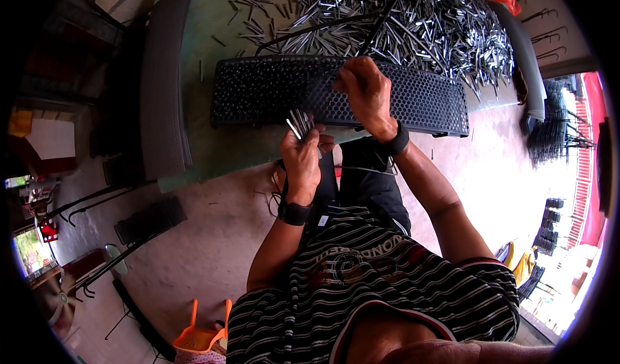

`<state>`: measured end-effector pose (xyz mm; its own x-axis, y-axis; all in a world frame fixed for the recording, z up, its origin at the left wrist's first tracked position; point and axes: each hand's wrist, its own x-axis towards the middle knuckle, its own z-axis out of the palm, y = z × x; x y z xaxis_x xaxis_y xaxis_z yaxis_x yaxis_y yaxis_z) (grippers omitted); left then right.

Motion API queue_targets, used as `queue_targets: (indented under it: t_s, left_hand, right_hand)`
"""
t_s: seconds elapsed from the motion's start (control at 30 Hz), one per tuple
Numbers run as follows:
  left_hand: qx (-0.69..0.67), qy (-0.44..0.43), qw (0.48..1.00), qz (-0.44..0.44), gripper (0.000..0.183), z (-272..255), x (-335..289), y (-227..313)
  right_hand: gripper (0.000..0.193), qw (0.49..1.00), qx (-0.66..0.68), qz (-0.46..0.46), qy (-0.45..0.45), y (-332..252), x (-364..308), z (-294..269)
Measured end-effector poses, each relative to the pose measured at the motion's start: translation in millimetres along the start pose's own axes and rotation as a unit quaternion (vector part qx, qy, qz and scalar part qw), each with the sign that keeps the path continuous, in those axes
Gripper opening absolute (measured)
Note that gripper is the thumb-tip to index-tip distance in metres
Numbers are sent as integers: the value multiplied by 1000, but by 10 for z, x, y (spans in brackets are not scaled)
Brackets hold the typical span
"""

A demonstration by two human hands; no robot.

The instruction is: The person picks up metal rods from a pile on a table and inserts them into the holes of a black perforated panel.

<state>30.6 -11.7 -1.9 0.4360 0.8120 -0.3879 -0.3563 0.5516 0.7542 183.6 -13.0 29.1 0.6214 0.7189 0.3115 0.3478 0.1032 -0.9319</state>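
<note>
My left hand (301, 164) is closed around a bunch of thin metal rods (298, 122), whose shiny ends stick up past the fingers. It is just in front of the near edge of a long black tray (423, 102) full of round holes. Many holes in the tray's left part show small bright tips, while those on the right look dark and open. Over the middle of the tray, my right hand (369, 99) is curled with its fingertips pinched together. Whatever the pinch holds is too small to make out. Both wrists wear black bands.
Behind the tray a big heap of metal rods (433, 28) covers the green tabletop (200, 119). A thin black bar crosses above the heap. Grey corrugated sheets (165, 86) stand along the table's left side. An orange chair (197, 338) is at lower left.
</note>
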Motion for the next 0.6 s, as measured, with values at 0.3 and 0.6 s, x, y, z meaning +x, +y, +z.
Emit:
queue_targets:
  t_s: [0.3, 0.6]
  left_hand:
    - [-33, 24, 999, -36, 12, -48, 42, 10]
    - [-34, 44, 998, -44, 12, -40, 18, 79]
  right_hand:
    - [3, 989, -121, -81, -32, 180, 81, 83]
    - [9, 913, -334, -197, -132, 180, 151, 78]
